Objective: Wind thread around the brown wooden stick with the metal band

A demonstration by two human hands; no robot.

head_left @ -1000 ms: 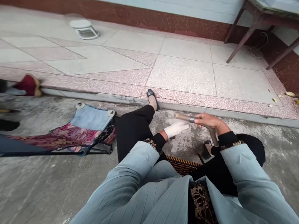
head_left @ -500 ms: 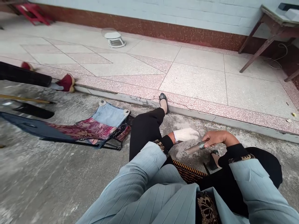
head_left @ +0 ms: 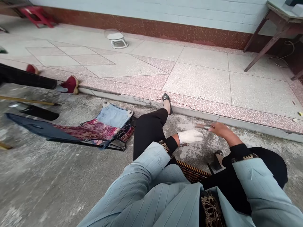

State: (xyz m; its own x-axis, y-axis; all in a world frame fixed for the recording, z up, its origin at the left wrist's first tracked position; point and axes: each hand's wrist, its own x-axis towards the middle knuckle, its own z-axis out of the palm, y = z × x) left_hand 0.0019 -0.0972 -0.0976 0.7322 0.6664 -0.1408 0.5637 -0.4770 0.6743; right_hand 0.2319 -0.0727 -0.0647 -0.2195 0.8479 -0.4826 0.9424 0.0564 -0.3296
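Observation:
My left hand point(head_left: 190, 136), in a white knitted glove, is closed low between my knees. A thin brownish piece point(head_left: 184, 145) shows under its wrist side; the fingers hide the rest. Bare, my right hand point(head_left: 220, 128) grips a short brown tool point(head_left: 201, 126) with a silvery, wire-like band near the fingers. The tool points left, above and beyond the gloved fingertips, and is smeared by motion; its exact kind is unclear. Pale dusty concrete point(head_left: 189, 154) lies beneath both hands.
A low folding chair point(head_left: 107, 126) lies to my left, beside a dark-bladed tool point(head_left: 40, 112). Another person's red shoe point(head_left: 71, 84) rests by the raised step edge point(head_left: 132, 98). Beyond are a white stool point(head_left: 117, 39), a red stool point(head_left: 36, 15) and a wooden table point(head_left: 276, 28).
My right hand has risen and moved away from me, swinging the tool from low beside the glove to above it. My gloved hand has shifted slightly, uncovering the thin piece beneath.

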